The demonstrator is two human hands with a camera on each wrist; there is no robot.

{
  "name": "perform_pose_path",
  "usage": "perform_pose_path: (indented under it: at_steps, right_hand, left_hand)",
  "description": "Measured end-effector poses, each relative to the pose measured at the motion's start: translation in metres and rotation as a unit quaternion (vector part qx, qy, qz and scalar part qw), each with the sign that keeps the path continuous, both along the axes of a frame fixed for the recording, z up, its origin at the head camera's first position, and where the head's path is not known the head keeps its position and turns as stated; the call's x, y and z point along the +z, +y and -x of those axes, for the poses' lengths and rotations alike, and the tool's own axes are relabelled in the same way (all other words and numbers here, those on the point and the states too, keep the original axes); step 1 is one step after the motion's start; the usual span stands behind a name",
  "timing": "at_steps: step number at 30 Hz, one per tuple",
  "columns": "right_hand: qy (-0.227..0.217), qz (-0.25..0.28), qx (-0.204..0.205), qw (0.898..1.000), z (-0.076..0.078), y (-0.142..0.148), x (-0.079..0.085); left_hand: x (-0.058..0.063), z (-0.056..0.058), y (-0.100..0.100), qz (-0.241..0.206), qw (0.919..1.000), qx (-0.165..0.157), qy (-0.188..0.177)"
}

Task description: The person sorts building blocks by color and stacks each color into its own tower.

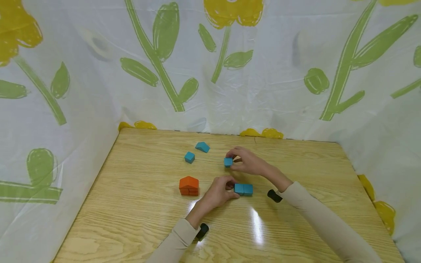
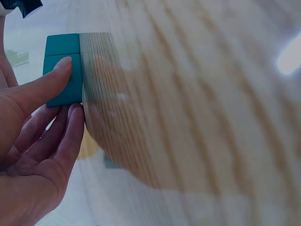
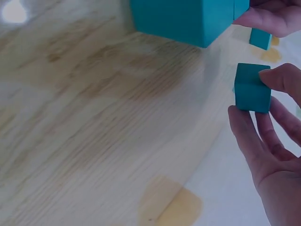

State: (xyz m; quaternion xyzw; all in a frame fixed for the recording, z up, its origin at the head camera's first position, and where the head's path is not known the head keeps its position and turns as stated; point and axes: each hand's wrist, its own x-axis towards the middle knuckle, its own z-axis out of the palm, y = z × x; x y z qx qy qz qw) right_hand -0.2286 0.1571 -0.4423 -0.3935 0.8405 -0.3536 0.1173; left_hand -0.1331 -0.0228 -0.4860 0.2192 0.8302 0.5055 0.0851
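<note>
Two blue blocks (image 1: 243, 189) sit side by side on the table, their faces together. My left hand (image 1: 219, 191) holds the left one, thumb on the near face and fingers around the far side; in the left wrist view the thumb lies across the blue block (image 2: 64, 82). Farther back, my right hand (image 1: 250, 162) pinches a blue cube (image 1: 228, 162) between thumb and fingertips. The right wrist view shows this cube (image 3: 251, 89) beyond the paired blocks (image 3: 174, 19).
A loose blue cube (image 1: 189, 157) and a blue roof-shaped block (image 1: 202, 147) lie at the back left. Left of my left hand stands a small orange house of stacked blocks (image 1: 189, 185), with a peaked top. Flower-printed cloth (image 1: 273, 80) walls the wooden table (image 1: 131, 204).
</note>
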Motion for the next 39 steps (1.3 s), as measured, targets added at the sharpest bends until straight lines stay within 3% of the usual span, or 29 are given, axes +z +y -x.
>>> perform_pose_path:
  at_steps: [18, 29, 39]
  right_hand:
    - [-0.007, 0.022, -0.037, 0.999, -0.026, 0.039, 0.005]
    - [-0.005, 0.052, -0.024, 0.998, -0.046, 0.05, 0.001]
    - [-0.045, 0.069, -0.016, 0.996, -0.065, 0.051, -0.007]
  left_hand:
    - [0.002, 0.0, -0.001, -0.006, 0.9995, -0.004, -0.03]
    - [0.001, 0.001, -0.001, -0.011, 0.9995, -0.001, -0.03]
    - [0.002, 0.001, -0.001, -0.001, 0.9993, -0.001, -0.038]
